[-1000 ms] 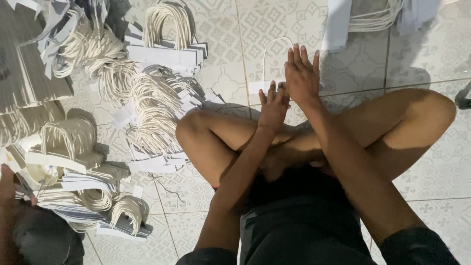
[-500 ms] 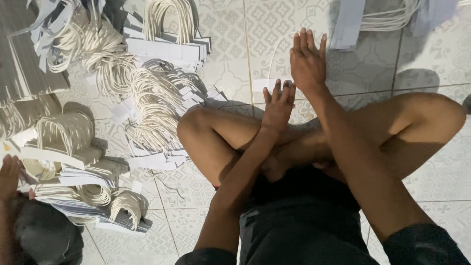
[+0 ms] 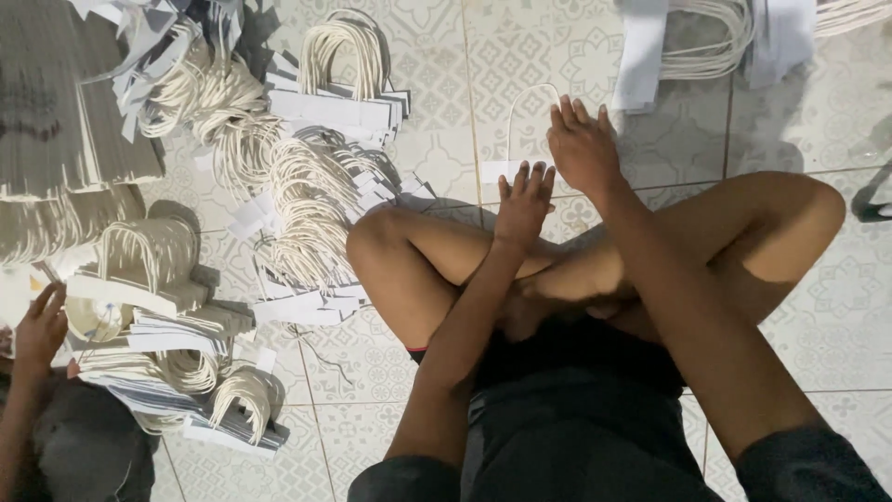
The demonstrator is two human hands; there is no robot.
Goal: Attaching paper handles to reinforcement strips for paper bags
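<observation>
Both hands lowered, fingers (image 3: 578,114) spread on handle strip (image 3: 506,170)

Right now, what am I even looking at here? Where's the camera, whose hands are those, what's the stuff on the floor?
The one view comes from a camera worn on a person's head, looking down. That person sits cross-legged on a pale patterned tile floor. Their left hand and right hand press flat on a single cream cord loop handle glued to a white paper strip lying on the tiles; neither hand grips anything. To the left lie heaps of similar cord handles on white paper strips, more at top right. At the lower left, another person's hand touches a stack of them.
</observation>
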